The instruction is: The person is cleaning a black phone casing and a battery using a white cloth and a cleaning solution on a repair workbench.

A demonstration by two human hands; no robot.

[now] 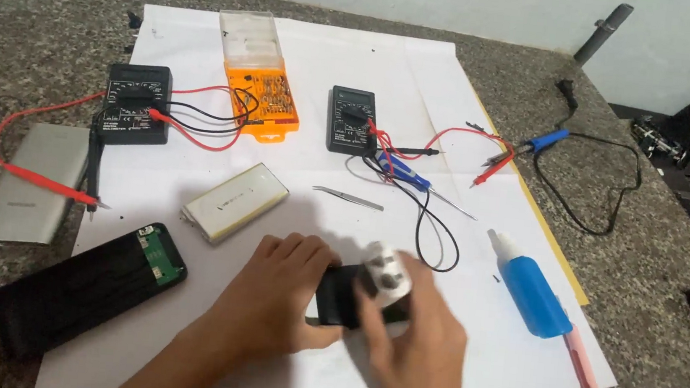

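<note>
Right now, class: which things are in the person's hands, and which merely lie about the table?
In hand:
black block, under the left hand
white part, gripped by the right hand

Lying about:
two multimeters
orange bit case
tweezers
flat silver cell
blue bottle
black case

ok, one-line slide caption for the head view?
Both hands, left hand and right hand, grip a small black device with a white part, on paper among two multimeters.

A speckled stone counter (32, 29) carries white paper sheets (297, 164), a silver power bank (30, 185) and a black cable (599, 185).
</note>
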